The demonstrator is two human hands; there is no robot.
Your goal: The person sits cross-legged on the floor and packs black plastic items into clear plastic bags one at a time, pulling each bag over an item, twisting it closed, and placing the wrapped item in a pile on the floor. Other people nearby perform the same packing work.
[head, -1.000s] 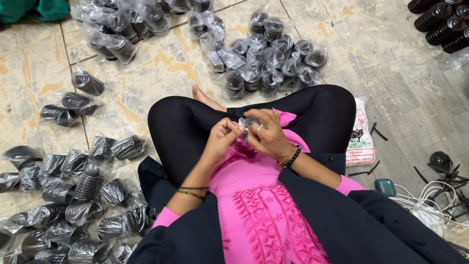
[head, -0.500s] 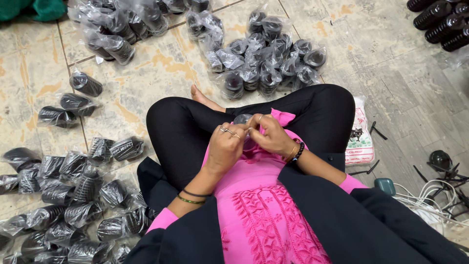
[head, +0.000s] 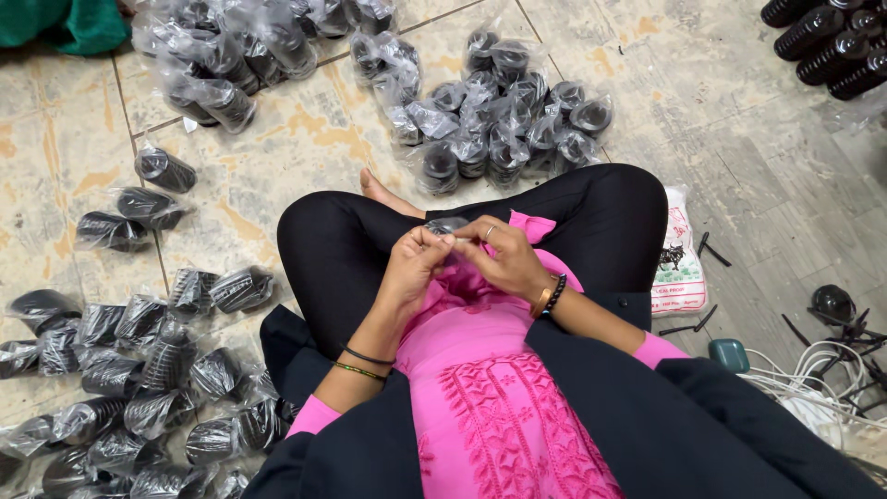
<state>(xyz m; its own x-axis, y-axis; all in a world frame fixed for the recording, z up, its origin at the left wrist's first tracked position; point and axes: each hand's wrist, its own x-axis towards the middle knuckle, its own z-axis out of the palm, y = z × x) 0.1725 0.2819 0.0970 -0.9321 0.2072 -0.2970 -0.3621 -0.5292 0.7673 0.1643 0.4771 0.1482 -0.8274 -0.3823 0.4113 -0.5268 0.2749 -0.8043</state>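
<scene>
Hands first: we see the left hand (head: 413, 268) and the right hand (head: 504, 259) brought together over the lap, fingertips meeting at a small bagged piece (head: 447, 227) wrapped in clear plastic. Both hands pinch narrowly on it, the left from its near side and the right from the other, with a thin pale strip stretched between thumb and finger. The piece sits just above the knees, over the pink tunic (head: 499, 407), and most of it is hidden behind the fingers, so we cannot tell its exact shape.

We sit cross-legged on a tiled floor (head: 277, 176), one bare foot (head: 383, 191) showing past the left knee. Room around us is tight on three sides. On our left, a spread of black parts in clear bags (head: 139, 370) runs from the picture's lower edge up to just beside the thigh. Ahead, a second heap of bagged parts (head: 504, 120) lies near the shins, and a third heap (head: 231, 55) reaches the top edge. Between these heaps we see a band of bare tile, the widest open stretch.

On our right, a printed white packet (head: 679, 259) lies just beside the knee, with a few dark sticks (head: 707, 249) near it. Farther right, white cables (head: 813, 379) and a small teal object (head: 728, 354) crowd the lower corner. Unbagged black ribbed parts (head: 832, 37) sit at the top right corner, well apart from us.
</scene>
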